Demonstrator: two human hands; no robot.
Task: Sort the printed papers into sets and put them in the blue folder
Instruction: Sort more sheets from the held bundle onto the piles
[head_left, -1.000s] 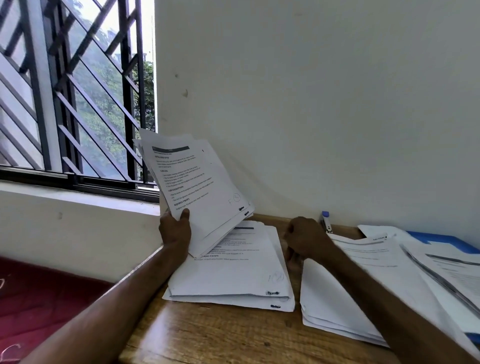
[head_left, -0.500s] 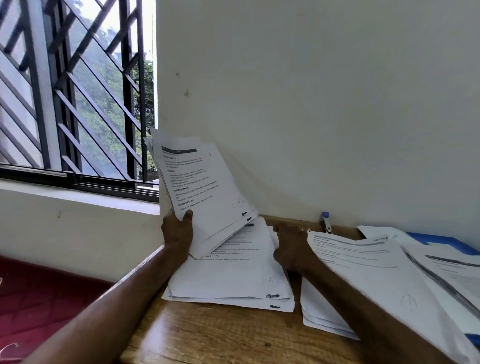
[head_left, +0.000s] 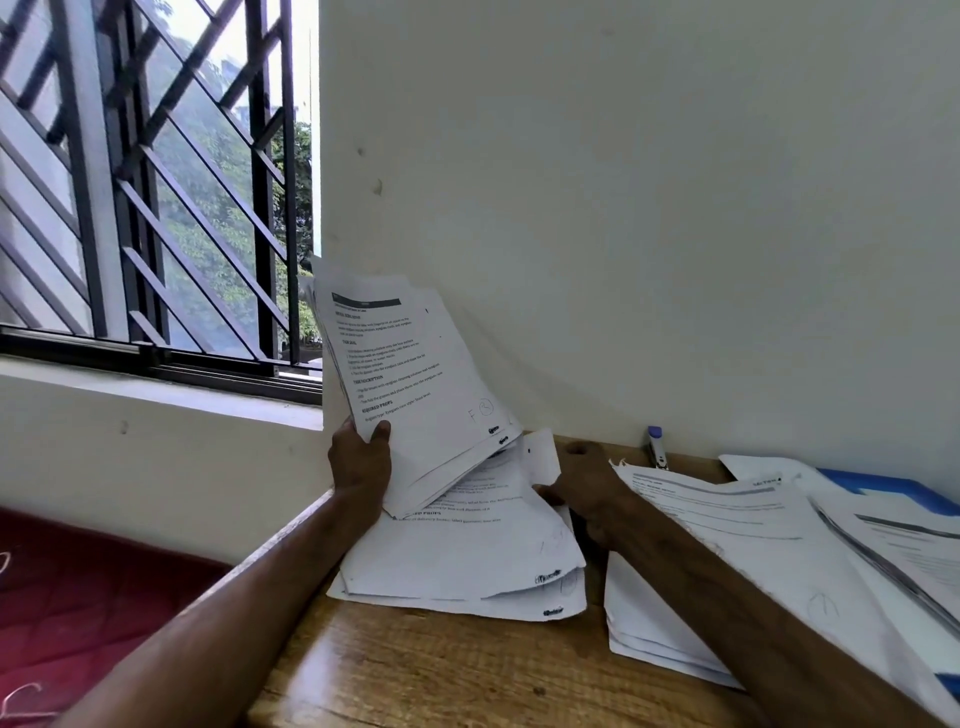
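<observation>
My left hand (head_left: 361, 462) grips a thick sheaf of printed papers (head_left: 415, 374) by its lower left corner and holds it tilted up above the table. Under it a flat pile of printed papers (head_left: 462, 551) lies on the wooden table (head_left: 441, 670). My right hand (head_left: 587, 488) pinches the right edge of that pile's top sheet, whose far corner curls up. A second pile of papers (head_left: 727, 561) lies to the right, under my right forearm. The blue folder (head_left: 883, 486) shows at the far right, mostly covered by more sheets (head_left: 914, 545).
A stapler with a purple end (head_left: 655, 447) lies against the white wall behind the piles. A barred window (head_left: 156, 182) is at the left above a sill. A dark red mattress (head_left: 78, 613) lies below the table's left edge.
My right hand has moved left from the right pile to the middle pile and lifted the edge of its top sheet. The sheaf in my left hand has tilted more upright.
</observation>
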